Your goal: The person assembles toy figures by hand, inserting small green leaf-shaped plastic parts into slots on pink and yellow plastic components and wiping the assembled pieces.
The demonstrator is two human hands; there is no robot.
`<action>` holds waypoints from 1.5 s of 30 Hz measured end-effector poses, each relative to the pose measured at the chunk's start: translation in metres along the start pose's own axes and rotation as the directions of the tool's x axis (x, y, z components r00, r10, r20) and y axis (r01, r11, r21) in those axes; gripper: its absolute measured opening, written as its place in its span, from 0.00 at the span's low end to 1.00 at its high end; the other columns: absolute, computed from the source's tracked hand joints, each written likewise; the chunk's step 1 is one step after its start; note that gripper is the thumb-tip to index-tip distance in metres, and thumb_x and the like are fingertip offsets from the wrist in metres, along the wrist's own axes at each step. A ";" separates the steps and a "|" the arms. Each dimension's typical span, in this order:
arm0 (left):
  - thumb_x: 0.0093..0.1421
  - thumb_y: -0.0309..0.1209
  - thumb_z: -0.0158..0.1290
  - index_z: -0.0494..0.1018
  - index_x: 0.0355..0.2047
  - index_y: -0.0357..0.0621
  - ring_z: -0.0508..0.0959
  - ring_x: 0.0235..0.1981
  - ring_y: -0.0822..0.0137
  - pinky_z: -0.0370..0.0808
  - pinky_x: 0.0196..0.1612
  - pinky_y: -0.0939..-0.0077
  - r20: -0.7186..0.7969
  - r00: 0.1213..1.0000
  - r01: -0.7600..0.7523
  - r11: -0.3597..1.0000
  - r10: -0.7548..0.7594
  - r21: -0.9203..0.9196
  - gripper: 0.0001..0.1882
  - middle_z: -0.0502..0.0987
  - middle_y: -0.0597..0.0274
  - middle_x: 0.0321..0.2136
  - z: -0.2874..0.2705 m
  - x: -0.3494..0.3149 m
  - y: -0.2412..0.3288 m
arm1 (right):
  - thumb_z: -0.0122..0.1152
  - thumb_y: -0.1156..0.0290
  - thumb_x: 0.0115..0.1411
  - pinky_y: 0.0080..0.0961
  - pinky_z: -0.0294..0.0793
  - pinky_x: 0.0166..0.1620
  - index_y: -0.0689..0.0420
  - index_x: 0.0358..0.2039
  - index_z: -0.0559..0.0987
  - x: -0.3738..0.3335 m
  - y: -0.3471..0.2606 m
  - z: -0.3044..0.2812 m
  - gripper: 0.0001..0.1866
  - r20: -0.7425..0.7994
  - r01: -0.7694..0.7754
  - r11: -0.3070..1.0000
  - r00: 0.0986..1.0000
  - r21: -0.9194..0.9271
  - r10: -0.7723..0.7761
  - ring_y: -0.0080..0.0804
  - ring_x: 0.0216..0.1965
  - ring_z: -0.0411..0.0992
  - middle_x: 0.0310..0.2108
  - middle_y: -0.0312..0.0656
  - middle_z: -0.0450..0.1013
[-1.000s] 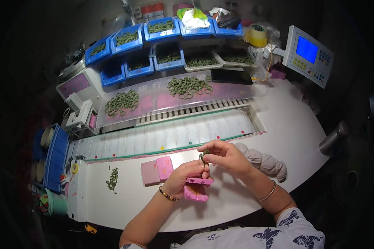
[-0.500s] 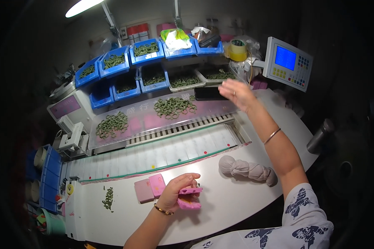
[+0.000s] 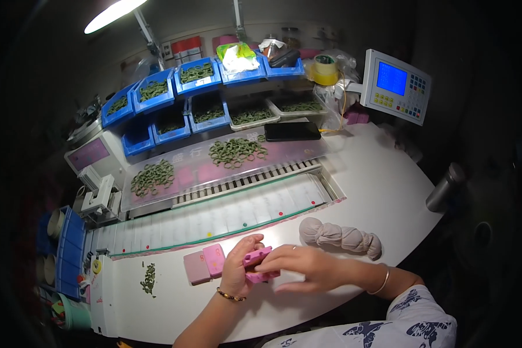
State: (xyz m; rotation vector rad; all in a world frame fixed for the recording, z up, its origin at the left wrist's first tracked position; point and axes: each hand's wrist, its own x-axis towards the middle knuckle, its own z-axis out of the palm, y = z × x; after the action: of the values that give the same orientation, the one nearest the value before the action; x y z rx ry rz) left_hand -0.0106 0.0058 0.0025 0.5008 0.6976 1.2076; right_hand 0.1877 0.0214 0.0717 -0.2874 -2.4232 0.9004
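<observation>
My left hand (image 3: pixel 234 274) is closed around a pink rubber mold (image 3: pixel 257 256), whose two halves are parted like a clam. My right hand (image 3: pixel 307 268) comes in from the right, its fingers reaching into the gap between the halves, its thumb apart below. The fingertips are partly hidden, and what lies inside the mold is too small to tell. Just left of my left hand, two more flat blocks lie on the table: a bright pink one (image 3: pixel 214 259) overlapping a duller pink one (image 3: pixel 197 268).
Green scraps (image 3: pixel 148 281) lie at left. A knotted grey cloth bundle (image 3: pixel 345 238) is at right. Green rings (image 3: pixel 236 152) are heaped on a clear panel with a black phone (image 3: pixel 293 131). Blue bins (image 3: pixel 198 76) stand behind. A control screen (image 3: pixel 395 86) and metal flask (image 3: pixel 445 187) flank the right.
My right hand has come down from beside the phone to the parted mold in my left hand. The left hand keeps its hold on the mold. The view has shifted slightly.
</observation>
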 end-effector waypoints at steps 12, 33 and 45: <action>0.66 0.60 0.37 0.67 0.55 0.36 0.77 0.42 0.64 0.75 0.48 0.67 -0.036 0.999 0.003 0.994 0.001 0.111 0.37 0.77 0.54 0.42 0.025 -0.006 -0.007 | 0.59 0.79 0.49 0.30 0.75 0.43 0.56 0.46 0.79 -0.007 0.029 0.032 0.20 -0.299 0.046 0.912 0.937 -0.409 -0.181 0.37 0.45 0.77 0.42 0.42 0.78; 0.66 0.64 0.32 0.68 0.48 0.37 0.72 0.24 0.67 0.72 0.27 0.71 -0.099 0.995 -0.030 0.990 0.017 -0.139 0.38 0.73 0.61 0.26 -0.001 -0.008 0.004 | 0.65 0.59 0.54 0.45 0.58 0.61 0.56 0.62 0.66 -0.094 0.012 -0.005 0.36 -0.202 -0.434 0.612 0.888 -0.661 0.412 0.52 0.61 0.61 0.63 0.57 0.58; 0.69 0.57 0.31 0.67 0.52 0.35 0.74 0.27 0.65 0.77 0.27 0.65 -0.088 0.995 -0.046 0.994 0.037 -0.094 0.35 0.74 0.58 0.31 0.013 -0.020 -0.010 | 0.61 0.71 0.55 0.32 0.72 0.47 0.54 0.62 0.67 -0.075 -0.014 -0.002 0.32 0.004 -0.335 0.730 0.908 -0.596 0.419 0.40 0.41 0.74 0.45 0.44 0.73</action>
State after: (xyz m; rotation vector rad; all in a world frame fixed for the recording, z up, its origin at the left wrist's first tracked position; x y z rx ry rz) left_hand 0.0016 -0.0158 0.0089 0.3863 0.7015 1.3015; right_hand 0.2514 -0.0158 0.0516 -1.0136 -2.7775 0.2874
